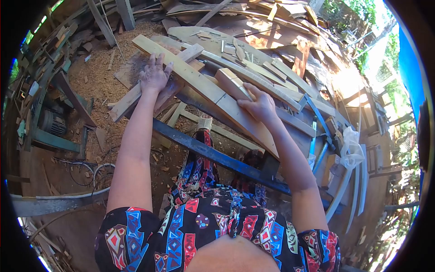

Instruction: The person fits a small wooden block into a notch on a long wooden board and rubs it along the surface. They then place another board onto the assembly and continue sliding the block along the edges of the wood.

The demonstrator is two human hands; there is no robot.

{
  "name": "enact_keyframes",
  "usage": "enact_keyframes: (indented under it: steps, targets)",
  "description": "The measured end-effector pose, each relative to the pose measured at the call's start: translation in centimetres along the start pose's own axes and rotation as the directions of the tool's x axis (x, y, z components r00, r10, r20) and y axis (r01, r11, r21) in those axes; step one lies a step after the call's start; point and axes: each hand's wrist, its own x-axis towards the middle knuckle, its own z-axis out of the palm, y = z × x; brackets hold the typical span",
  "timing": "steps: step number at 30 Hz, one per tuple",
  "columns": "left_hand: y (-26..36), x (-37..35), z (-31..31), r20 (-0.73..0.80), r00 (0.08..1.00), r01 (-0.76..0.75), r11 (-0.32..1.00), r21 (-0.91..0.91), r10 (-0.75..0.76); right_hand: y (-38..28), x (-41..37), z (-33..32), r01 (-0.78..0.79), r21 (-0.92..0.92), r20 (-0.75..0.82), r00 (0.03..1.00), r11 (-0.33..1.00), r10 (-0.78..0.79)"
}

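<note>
A long pale wooden plank [192,76] lies slanting across the bench, with a thin dark line across it near its middle. My left hand [155,75] grips its far left part, fingers over the near edge and thumb apart. My right hand [260,105] is closed on the near end of a short wooden block [232,83], which sits right beside the plank. Under the left end of the plank, a shorter wood piece [124,103] crosses at an angle.
A dark metal bar [204,149] runs along the bench front. Right of the bench are a blue-framed saw [317,115] and a clear plastic bag [351,147]. Wood strips [267,77] cover the far side. At left, a motor [53,122] stands near sawdust [90,86].
</note>
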Motion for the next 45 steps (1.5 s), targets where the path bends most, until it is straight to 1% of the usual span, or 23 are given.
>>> enact_keyframes:
  steps: [2, 3, 5, 6, 8, 9, 11, 15, 17, 21, 23, 26, 28, 29, 31, 34, 35, 37, 38, 40, 41, 43, 45]
  targets:
    - [-0.1, 0.1, -0.1, -0.007, 1.000, 0.005, 1.000, 0.003, -0.005, -0.2, 1.3, 0.6, -0.067, -0.001, 0.032, 0.997, 0.998, 0.067]
    - [-0.2, 0.0, -0.1, -0.008, 1.000, -0.001, 1.000, -0.002, 0.001, -0.2, 1.3, 0.6, -0.062, -0.002, 0.033, 0.998, 0.998, 0.062]
    - [-0.1, 0.0, 0.0, -0.007, 1.000, -0.003, 1.000, -0.009, 0.003, 0.0, 0.4, 0.5, 0.008, 0.006, -0.045, 0.999, 1.000, -0.007]
    - [-0.2, 0.1, 0.0, -0.008, 1.000, -0.004, 1.000, -0.004, 0.004, 0.0, -0.3, 0.5, 0.009, 0.006, -0.041, 0.999, 1.000, -0.009]
    - [-0.1, 0.0, -0.1, -0.005, 1.000, -0.003, 1.000, 0.003, 0.003, -0.1, -2.1, 0.4, 0.115, -0.044, -0.080, 0.990, 0.992, -0.118]
    - [-0.1, 0.0, -0.2, -0.005, 1.000, -0.002, 1.000, -0.001, 0.002, -0.2, -3.3, 0.3, 0.115, -0.042, -0.076, 0.990, 0.992, -0.118]
    - [-0.1, 0.0, -0.2, -0.003, 1.000, -0.003, 1.000, -0.005, 0.003, -0.3, -6.4, -0.2, 0.217, -0.087, -0.074, 0.972, 0.972, -0.224]
    - [-0.3, 0.0, 0.3, -0.008, 1.000, -0.007, 1.000, -0.002, 0.007, 1.1, -11.7, -1.2, 0.220, -0.059, -0.072, 0.972, 0.974, -0.224]
    - [-0.3, 0.2, 0.3, -0.010, 1.000, -0.006, 1.000, -0.009, 0.006, 2.1, -13.1, -1.3, 0.255, -0.108, -0.149, 0.952, 0.961, -0.269]
    - [-0.3, 0.1, 0.3, -0.007, 1.000, -0.012, 1.000, -0.003, 0.012, 1.5, -12.5, -1.2, 0.216, -0.108, -0.129, 0.965, 0.970, -0.229]
    - [-0.3, 0.1, 0.4, -0.018, 1.000, -0.015, 1.000, -0.009, 0.015, 0.3, -10.4, -0.7, 0.152, -0.083, -0.097, 0.982, 0.985, -0.160]
    - [-0.2, 0.1, 0.2, -0.015, 1.000, -0.009, 1.000, -0.006, 0.009, -1.6, -5.6, 1.1, 0.171, -0.124, -0.092, 0.979, 0.978, -0.182]
    - [-0.1, 0.1, -0.1, 0.028, 1.000, 0.004, 1.000, -0.008, -0.004, -2.9, -2.2, 2.8, 0.250, -0.088, -0.173, 0.950, 0.964, -0.262]
    - [-0.1, 0.1, -0.1, 0.024, 1.000, 0.004, 1.000, -0.002, -0.004, -4.1, -0.9, 3.0, 0.253, -0.084, -0.176, 0.948, 0.964, -0.264]
    - [-0.1, 0.2, 0.0, 0.029, 0.999, 0.015, 1.000, -0.010, -0.015, -5.9, 0.6, 2.7, 0.158, -0.145, -0.051, 0.985, 0.977, -0.167]
    - [0.0, 0.0, -0.3, 0.038, 0.999, 0.018, 1.000, -0.023, -0.017, -5.5, 0.6, 3.0, 0.187, -0.157, -0.063, 0.978, 0.970, -0.199]
    - [-0.1, 0.0, -0.3, 0.037, 0.999, 0.018, 1.000, -0.024, -0.017, -5.1, 0.3, 3.1, 0.188, -0.158, -0.064, 0.978, 0.969, -0.200]
    - [-0.2, 0.1, -0.1, 0.041, 0.999, 0.020, 1.000, -0.015, -0.020, -3.7, -1.3, 3.0, 0.276, -0.114, -0.164, 0.942, 0.954, -0.292]
    - [-0.1, 0.2, -0.1, 0.040, 0.999, 0.019, 1.000, -0.018, -0.019, -3.1, -2.4, 2.6, 0.275, -0.118, -0.165, 0.942, 0.954, -0.292]
    - [-0.1, 0.0, -0.3, 0.060, 0.998, 0.018, 1.000, -0.002, -0.018, -2.0, -5.4, 1.6, 0.206, -0.125, -0.104, 0.970, 0.970, -0.220]
    - [-0.1, 0.0, -0.2, 0.061, 0.998, 0.020, 1.000, -0.006, -0.019, -1.5, -7.1, 1.1, 0.206, -0.129, -0.102, 0.970, 0.970, -0.219]
    - [-0.1, -0.1, -0.1, 0.014, 1.000, 0.004, 1.000, 0.007, -0.004, -0.6, -10.3, 0.2, 0.208, -0.104, -0.142, 0.965, 0.973, -0.222]
    - [0.0, -0.1, -0.1, 0.014, 1.000, 0.006, 1.000, 0.012, -0.006, 0.7, -12.3, -0.1, 0.237, -0.124, -0.158, 0.954, 0.964, -0.254]
